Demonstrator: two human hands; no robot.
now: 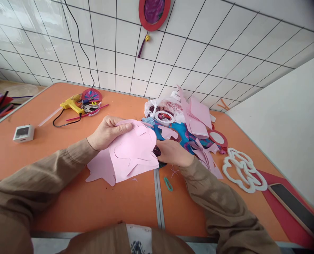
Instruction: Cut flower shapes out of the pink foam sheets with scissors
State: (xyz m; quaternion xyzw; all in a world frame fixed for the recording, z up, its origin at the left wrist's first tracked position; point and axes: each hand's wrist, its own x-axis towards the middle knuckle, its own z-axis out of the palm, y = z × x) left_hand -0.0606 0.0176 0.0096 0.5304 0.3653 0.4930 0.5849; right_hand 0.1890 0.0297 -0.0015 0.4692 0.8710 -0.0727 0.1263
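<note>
Left grip (106, 133) holds one pink sheet (136, 148), right grip (174, 152) perhaps one tool (156, 151).

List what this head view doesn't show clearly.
In the head view:
Left hand: some fingers, hidden behind the pink sheet.
Right hand: dark thing at its fingers, mostly covered by hand and sheet.
Wall ornament: top, cut off by upper edge.
Dark slab: right end, lost in dark corner.
</note>
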